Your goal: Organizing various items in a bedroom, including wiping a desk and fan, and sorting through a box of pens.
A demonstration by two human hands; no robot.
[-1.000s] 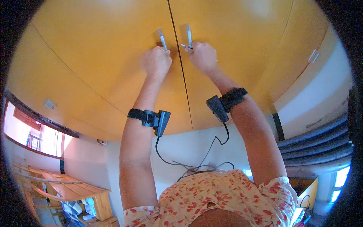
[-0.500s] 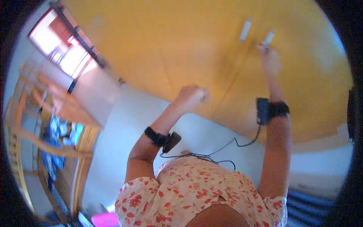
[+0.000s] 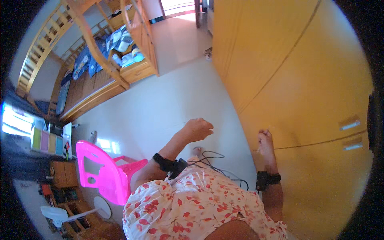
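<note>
1. Left hand (image 3: pixel 199 129) curls into a loose fist over the pale floor (image 3: pixel 172 94), well apart from the yellow wardrobe (image 3: pixel 296 88); nothing shows in its fingers, though I cannot rule out something small inside.
2. Right hand (image 3: pixel 265 141) hangs beside the wardrobe's front, fingers bent; blur hides how tightly it closes, whether it touches the door, and what it has hold of, so from my distant seat I cannot tell.
3. Along the person's right stands the wardrobe itself, two silvery handles (image 3: pixel 350 125) on its front, one either side of a door seam.
4. Any pull on a handle, I judge, goes best with the body square to the wardrobe, not with a twisted wrist.
5. I favour keeping the black wrist unit (image 3: pixel 262 181) off the wardrobe's face, where a knock could scuff the door.
6. Black cables (image 3: pixel 206 161) trail left of the wardrobe; a wide turn risks snagging them on the pink chair (image 3: pixel 108 182), farther left.
</note>
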